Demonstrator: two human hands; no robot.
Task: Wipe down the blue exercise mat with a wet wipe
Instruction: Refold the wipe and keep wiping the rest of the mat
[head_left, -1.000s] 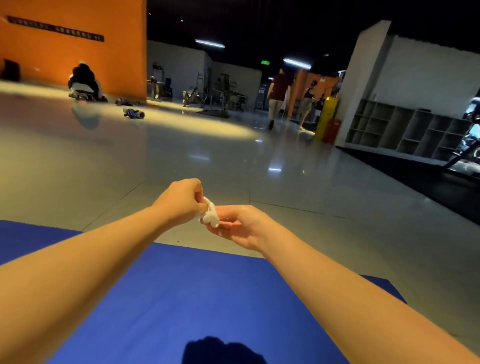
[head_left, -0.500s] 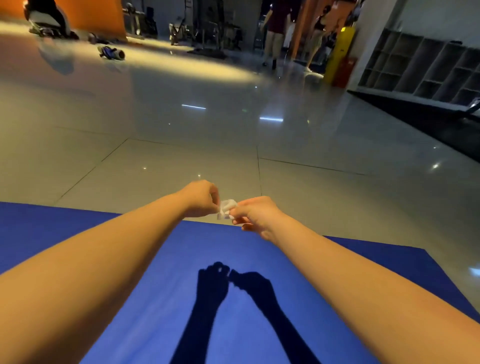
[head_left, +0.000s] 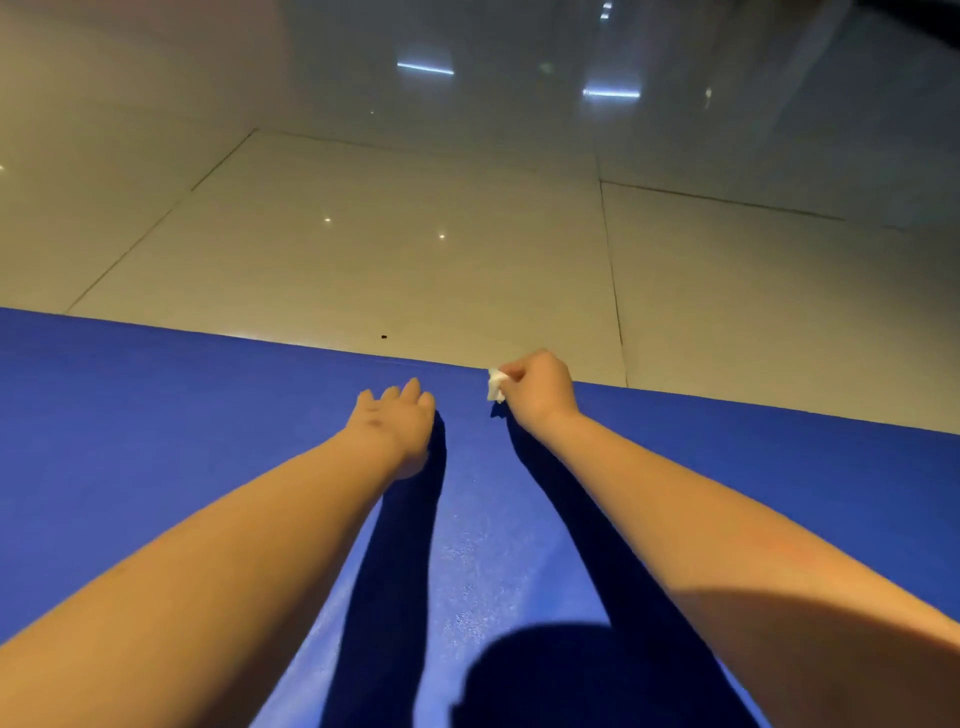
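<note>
Nearest the lens, at the bottom edge: dark shadow of a head (head_left: 545, 670), cast on the blue textured exercise mat (head_left: 156, 441), with two bare forearms (head_left: 208, 571) reaching away over it. Farther out, left hand (head_left: 395, 426) palm-down, fingers loosely straight and released, holding nothing; laid on the mat or just above it, shadow joined to its right side. Beyond and to the right, right hand (head_left: 540, 387) clenched, thumb and fingers grasping a small crumpled white wet wipe (head_left: 495, 385) at the mat's far edge, wad touching the surface or just short of it; contact not resolvable.

Changed from half a second ago: wad then pinched by both hands together in the air; now given over to the right hand alone and brought down to the mat, left hand freed as a brace. Judged meaning: preparation over, first stroke about to begin, no wiped area yet distinguishable.

Orientation: wad hanging downward from the fingers, long axis near-upright; mat's far edge running left to right and dropping slightly rightward, both ends out of view, long axis therefore judged crosswise only.

Past the edge: glossy beige tiled floor (head_left: 389, 234), one dark speck (head_left: 384, 336) just beside the mat, streaks of reflected lamp light (head_left: 425, 68) farthest off.
</note>
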